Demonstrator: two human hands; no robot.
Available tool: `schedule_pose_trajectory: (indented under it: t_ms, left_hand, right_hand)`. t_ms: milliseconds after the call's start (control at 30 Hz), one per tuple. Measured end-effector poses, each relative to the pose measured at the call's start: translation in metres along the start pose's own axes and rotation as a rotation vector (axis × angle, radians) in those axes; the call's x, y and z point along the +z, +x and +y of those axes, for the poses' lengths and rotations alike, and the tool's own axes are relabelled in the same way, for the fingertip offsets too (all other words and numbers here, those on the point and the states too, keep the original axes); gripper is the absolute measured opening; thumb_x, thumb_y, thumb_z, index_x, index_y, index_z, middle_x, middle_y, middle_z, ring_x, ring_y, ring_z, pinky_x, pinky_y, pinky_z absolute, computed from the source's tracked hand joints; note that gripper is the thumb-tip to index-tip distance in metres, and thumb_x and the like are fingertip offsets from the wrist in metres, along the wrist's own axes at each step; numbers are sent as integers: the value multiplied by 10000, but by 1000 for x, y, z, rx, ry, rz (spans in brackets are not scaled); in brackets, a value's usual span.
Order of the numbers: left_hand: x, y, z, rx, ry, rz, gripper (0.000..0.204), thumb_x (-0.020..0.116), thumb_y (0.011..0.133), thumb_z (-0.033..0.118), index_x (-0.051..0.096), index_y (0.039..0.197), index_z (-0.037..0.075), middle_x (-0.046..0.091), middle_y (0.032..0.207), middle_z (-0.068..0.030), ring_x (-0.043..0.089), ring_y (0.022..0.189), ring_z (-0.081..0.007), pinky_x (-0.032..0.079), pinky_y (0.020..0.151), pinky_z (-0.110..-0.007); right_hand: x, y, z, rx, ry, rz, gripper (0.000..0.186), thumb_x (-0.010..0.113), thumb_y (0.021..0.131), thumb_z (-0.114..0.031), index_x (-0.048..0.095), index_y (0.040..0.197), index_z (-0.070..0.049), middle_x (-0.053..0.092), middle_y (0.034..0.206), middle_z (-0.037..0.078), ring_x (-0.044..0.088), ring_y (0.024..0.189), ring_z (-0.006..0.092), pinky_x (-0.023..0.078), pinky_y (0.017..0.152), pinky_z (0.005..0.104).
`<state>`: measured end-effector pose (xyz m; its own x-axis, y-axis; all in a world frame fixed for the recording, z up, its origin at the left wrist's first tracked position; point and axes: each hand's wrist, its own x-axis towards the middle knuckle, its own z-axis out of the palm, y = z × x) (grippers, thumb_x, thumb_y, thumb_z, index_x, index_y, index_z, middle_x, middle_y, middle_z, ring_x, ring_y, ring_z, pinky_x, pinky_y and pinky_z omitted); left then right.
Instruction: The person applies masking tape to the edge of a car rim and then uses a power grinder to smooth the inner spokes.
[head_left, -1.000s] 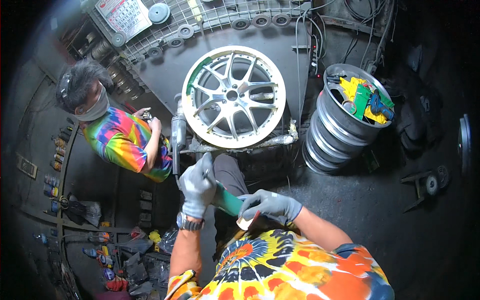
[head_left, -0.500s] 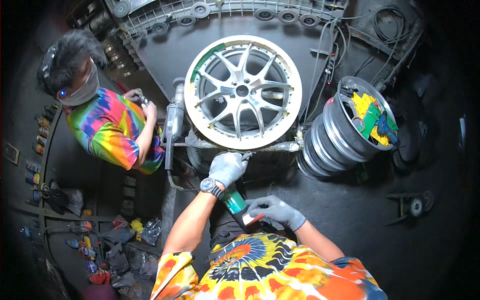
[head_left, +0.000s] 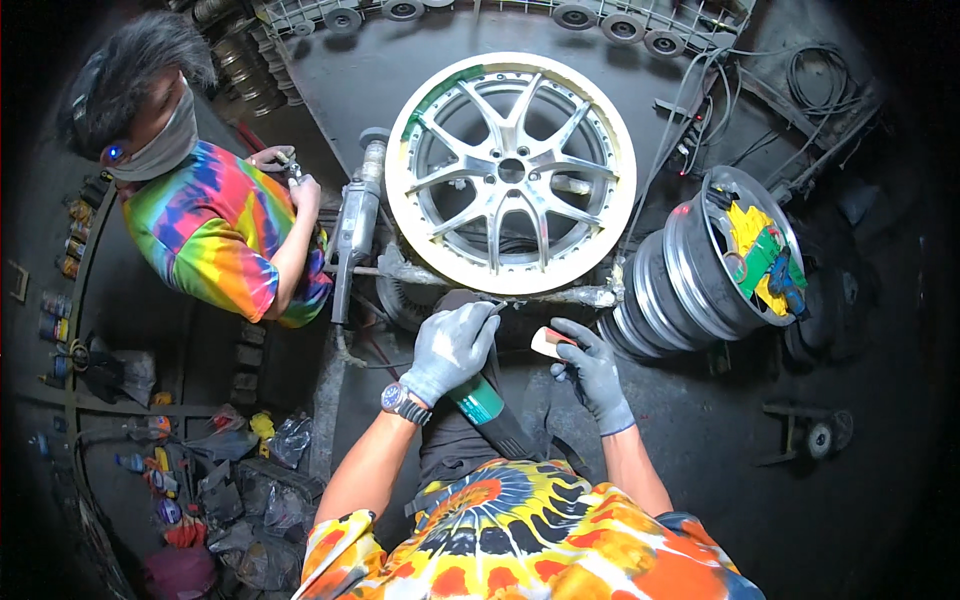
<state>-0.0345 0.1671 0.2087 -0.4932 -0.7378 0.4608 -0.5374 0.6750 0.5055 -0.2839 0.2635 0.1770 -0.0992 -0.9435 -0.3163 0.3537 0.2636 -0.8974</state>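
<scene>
My gloved left hand (head_left: 450, 345) is closed just below the near rim of an alloy wheel (head_left: 512, 130). A thin metal end pokes out at its fingertips; the rest is hidden. Beneath that wrist a green-and-black power tool, apparently an angle grinder (head_left: 478, 402), lies slanted over my lap, its front end covered by the hand. My gloved right hand (head_left: 598, 380) pinches a small block with a cream face and a red edge (head_left: 549, 342), below the wheel's lower right. The wheel has bright spokes and pale-yellow covering round its rim, with a green stretch at upper left.
At left another person (head_left: 215, 220) holds a small object. A grey cylindrical tool (head_left: 357, 225) stands beside the wheel. To the right are stacked bare rims (head_left: 690, 270) with yellow and green items inside. Discs hang on a wire rack (head_left: 680, 15); cables (head_left: 820, 80) coil behind.
My right hand has risen from my lap, bringing the small block up beside my left hand. The left hand stays below the wheel. The whole view has shifted slightly.
</scene>
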Motion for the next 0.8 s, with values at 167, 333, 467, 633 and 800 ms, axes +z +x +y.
schedule_pose_trajectory:
  t_ms: [167,333,467,633,800]
  left_hand:
    - [-8,-14,7,21,69,70,200,707,978,170,712,1159,83,716,899,-113,698,795,-321,530,719,-445]
    - [-10,-28,3,-3,61,209,208,748,938,127,714,1133,63,722,896,-122,701,800,-348,541,711,-454]
    - [-11,-25,-14,-18,-19,202,208,760,923,94,723,1123,50,744,942,-146,724,828,-365,571,718,-461]
    - [-23,26,-18,-13,11,-57,197,742,959,151,768,1136,68,772,1025,-168,749,918,-382,596,777,-451]
    - [-6,54,-21,-40,-24,-250,244,695,1000,220,770,1193,92,778,1091,-166,745,1006,-382,600,860,-456]
  right_hand:
    - [16,7,-16,-31,-102,-32,426,660,971,-124,686,1378,0,736,1228,117,726,928,159,609,708,276]
    - [18,-16,28,97,-175,-265,379,665,963,-94,738,1320,11,768,1257,107,704,1163,180,531,1065,324]
    - [17,-37,40,137,-102,-404,379,689,959,-90,736,1315,33,770,1253,118,707,1164,186,531,1062,315]
    - [49,-43,33,115,-109,-536,368,689,986,-105,734,1322,38,769,1269,112,689,1164,157,517,1056,299]
    - [59,-44,25,159,-141,-484,353,682,1003,-113,737,1326,20,764,1286,101,680,1173,144,521,1055,305]
